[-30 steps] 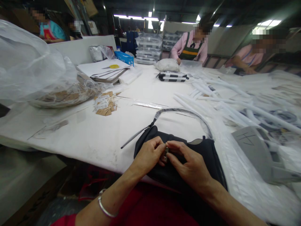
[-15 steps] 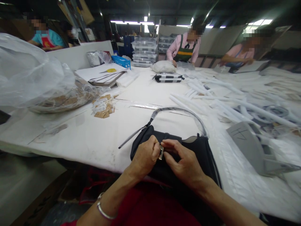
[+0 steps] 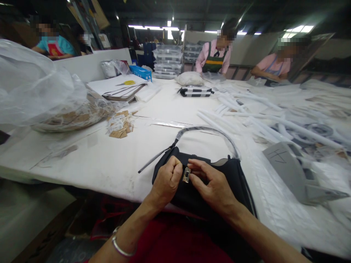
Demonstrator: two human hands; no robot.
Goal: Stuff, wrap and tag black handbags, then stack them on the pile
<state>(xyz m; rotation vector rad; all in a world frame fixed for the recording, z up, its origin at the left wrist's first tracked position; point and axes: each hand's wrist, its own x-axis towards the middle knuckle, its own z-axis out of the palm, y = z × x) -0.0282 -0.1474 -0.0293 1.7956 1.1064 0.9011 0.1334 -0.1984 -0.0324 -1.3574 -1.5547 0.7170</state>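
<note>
A black handbag (image 3: 225, 173) lies at the table's near edge, its strap (image 3: 211, 128) arched away from me and wrapped in clear film. On its front sits a small gold-coloured metal clasp (image 3: 187, 175). My right hand (image 3: 212, 180) has thumb and fingertips at the clasp's right edge, pinching it. Just left of the clasp, my left hand (image 3: 168, 179) is closed in a fist over the bag; whatever its fingers hold is hidden. A thin dark strap end (image 3: 153, 160) sticks out from the bag's left side.
Brown paper tags (image 3: 120, 124) lie in a pile left of the bag, beside a plastic-covered heap (image 3: 74, 113). Yellow-handled scissors (image 3: 128, 83) rest on papers. White tubes (image 3: 263, 128) and a grey box-like piece (image 3: 287, 168) are to the right. Co-workers (image 3: 214, 60) stand behind the table.
My left hand has drawn slightly left and down from the clasp, so more of the clasp shows and it faces me more. My right hand stays beside it.
</note>
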